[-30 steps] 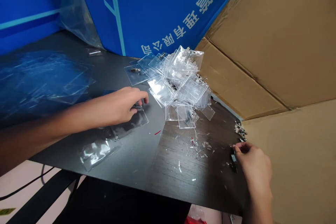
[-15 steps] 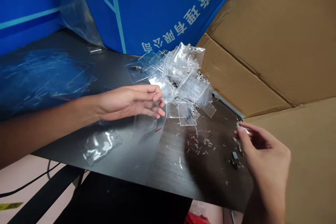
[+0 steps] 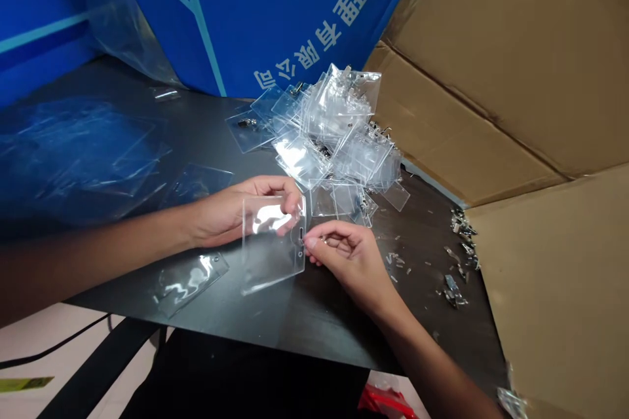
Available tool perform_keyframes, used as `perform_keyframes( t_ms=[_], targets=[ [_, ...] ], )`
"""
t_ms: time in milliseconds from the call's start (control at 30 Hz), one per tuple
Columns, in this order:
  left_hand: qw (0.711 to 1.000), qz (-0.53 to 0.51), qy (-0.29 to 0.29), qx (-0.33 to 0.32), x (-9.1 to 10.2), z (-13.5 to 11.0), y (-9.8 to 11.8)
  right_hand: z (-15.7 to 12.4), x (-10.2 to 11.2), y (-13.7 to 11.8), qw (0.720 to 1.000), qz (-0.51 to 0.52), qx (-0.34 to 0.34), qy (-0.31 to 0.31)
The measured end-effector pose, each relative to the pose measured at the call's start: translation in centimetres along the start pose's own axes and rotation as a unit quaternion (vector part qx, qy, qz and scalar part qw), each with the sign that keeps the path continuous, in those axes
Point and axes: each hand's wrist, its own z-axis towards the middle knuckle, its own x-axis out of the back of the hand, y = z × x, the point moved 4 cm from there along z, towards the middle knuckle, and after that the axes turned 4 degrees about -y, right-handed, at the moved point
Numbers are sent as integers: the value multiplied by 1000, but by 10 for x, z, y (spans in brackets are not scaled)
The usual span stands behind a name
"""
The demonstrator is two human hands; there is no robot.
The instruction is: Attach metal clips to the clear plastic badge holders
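A clear vinyl badge holder (image 3: 272, 245) is held at a slight slant over the dark tabletop (image 3: 314, 317) in the head view, between the person's two hands. The left hand (image 3: 230, 213) sits behind the sheet and shows through it, its fingers curled over the upper edge and clamped there. The right hand (image 3: 348, 258) reaches in from the lower right, its fingertips (image 3: 310, 243) drawn together at the holder's right edge, beside a small punched slot. Whether those fingertips pinch only the vinyl or also a small part is hard to tell from this angle. The holder looks light, thin and fairly stiff, and its glossy faces would probably slip, so its firmer rim seems the best place to take hold. A heap of similar holders (image 3: 339, 127) lies just beyond the hands, with metal clips (image 3: 376, 131) caught among them. Another loose holder (image 3: 189, 283) lies near the left forearm (image 3: 122, 239). Further right, more small metal clips (image 3: 456, 291) and clear plastic scraps (image 3: 396, 260) are scattered near a cardboard sheet (image 3: 545, 288). Crumpled clear film (image 3: 83, 157) covers the tabletop's left side, below a blue printed board (image 3: 275, 19).
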Motion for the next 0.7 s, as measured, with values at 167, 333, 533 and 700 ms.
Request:
perform_keyframes(
  t_ms=[167,333,533,700],
  targets=[
    [996,21,78,-24,3,-1,-3,-4,-1,2,1000,4,2,23],
    [997,53,53,-25,-4,1,-9,-3,-8,5,1000,17,-11,-7],
    [988,-4,151,-17,-1,0,-8,-3,6,5,995,18,24,94],
    [942,239,217,-88,-12,-12,-9,-2,7,8,993,20,33,109]
  ],
)
